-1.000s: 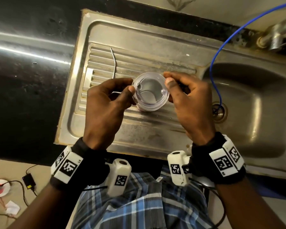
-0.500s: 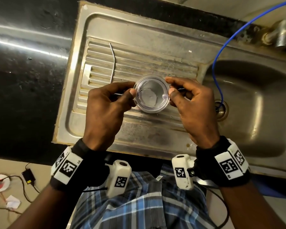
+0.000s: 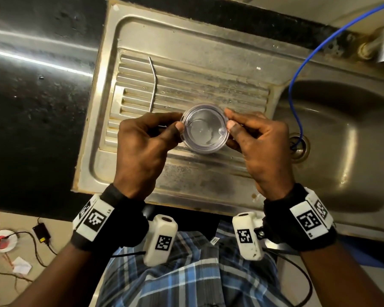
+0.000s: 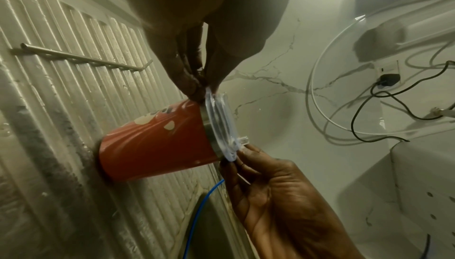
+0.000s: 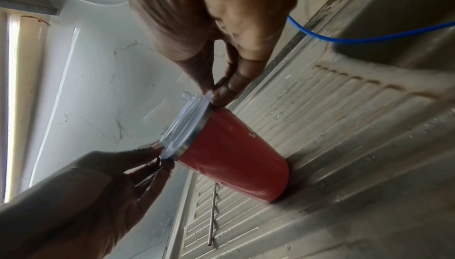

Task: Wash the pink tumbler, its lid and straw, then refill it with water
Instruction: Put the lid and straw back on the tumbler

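head view: left hand (image 3: 142, 147) and right hand (image 3: 262, 149) each pinch the clear lid (image 3: 205, 129) edge atop the tumbler (image 4: 157, 138), standing on the ridged drainboard (image 3: 208, 89); metal straw (image 3: 153, 85) lies apart.

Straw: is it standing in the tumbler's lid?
No, the straw lies on the draining board, apart from the lid.

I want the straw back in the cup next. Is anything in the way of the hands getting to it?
Nothing visible lies between them. The straw rests alone on the ribbed drainboard, just beyond the left hand. But both hands are busy: left and right hand pinch the clear lid on the tumbler.
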Demonstrator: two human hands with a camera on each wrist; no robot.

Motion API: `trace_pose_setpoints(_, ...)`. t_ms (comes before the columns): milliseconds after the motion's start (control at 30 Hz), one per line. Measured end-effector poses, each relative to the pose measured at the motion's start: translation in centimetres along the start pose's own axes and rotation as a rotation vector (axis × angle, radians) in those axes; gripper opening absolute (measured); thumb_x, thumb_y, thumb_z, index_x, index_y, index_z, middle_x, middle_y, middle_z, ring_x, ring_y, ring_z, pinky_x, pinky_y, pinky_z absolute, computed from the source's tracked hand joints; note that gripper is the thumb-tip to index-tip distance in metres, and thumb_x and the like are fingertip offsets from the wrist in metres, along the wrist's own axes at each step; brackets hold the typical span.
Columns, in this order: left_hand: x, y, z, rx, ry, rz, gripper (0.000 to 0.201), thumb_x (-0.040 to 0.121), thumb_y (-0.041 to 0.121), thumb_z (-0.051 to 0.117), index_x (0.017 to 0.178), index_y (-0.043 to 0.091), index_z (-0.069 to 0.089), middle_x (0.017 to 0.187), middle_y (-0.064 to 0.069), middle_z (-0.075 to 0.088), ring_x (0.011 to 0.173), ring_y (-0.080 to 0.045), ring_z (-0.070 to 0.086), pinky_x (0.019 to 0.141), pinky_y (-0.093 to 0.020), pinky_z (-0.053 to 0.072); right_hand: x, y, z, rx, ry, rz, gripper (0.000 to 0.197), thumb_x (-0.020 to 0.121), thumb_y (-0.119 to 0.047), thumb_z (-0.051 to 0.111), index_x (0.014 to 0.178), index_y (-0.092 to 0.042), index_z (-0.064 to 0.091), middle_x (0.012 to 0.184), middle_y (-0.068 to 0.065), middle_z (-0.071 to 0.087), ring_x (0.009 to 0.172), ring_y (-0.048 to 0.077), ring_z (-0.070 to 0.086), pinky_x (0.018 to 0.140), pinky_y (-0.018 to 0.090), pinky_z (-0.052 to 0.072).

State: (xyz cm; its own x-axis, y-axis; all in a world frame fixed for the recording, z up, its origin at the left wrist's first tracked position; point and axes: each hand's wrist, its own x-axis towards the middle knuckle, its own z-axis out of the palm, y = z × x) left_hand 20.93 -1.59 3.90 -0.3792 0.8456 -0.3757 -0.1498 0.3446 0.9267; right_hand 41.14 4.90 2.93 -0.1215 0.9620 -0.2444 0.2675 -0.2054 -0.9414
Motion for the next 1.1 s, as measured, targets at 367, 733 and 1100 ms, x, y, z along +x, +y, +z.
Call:
trace_pose_setpoints(367,-0.4,1.0,-0.5,0.108,-0.042,-0.085,0.013,0.098,0.023,0.077,0.110,0.024,0.082,0.090,-0.003,0.081,0.084,-0.028,0.077,0.083,-0.049,0.065,0.0,-2.0,-0.5,-0.195,-0.045,0.013,0.026,0.096,-0.013,0.072,0.121,-0.019,0.077,0.113,-0.006,0.075,0.099,0.009,0.073,0.086,0.045,0.063)
trace_pose_setpoints(733,-3.1,0.0,-10.1,0.084,0.303,-0.120,0.019,0.107,0.027,0.063,0.109,0.016,0.079,0.093,-0.003,0.079,0.082,-0.018,0.074,0.074,-0.032,0.055,-2.2,-9.7,13.9,-0.383,-0.249,-0.326,0.026,0.104,-0.022,0.057,0.122,-0.010,0.070,0.107,0.008,0.076,0.093,0.023,0.071,0.085,0.041,0.057)
trace_pose_setpoints(1100,-7.9,0.1,-14.4,0.068,0.448,-0.103,0.020,0.109,0.033,0.060,0.113,0.025,0.077,0.105,-0.004,0.079,0.099,-0.024,0.077,0.090,-0.040,0.059,2.4,-0.6,19.7,-0.930,-0.283,-0.023,0.031,0.093,0.007,0.047,0.123,0.006,0.057,0.122,0.026,0.065,0.111,0.042,0.065,0.084,0.040,0.049)
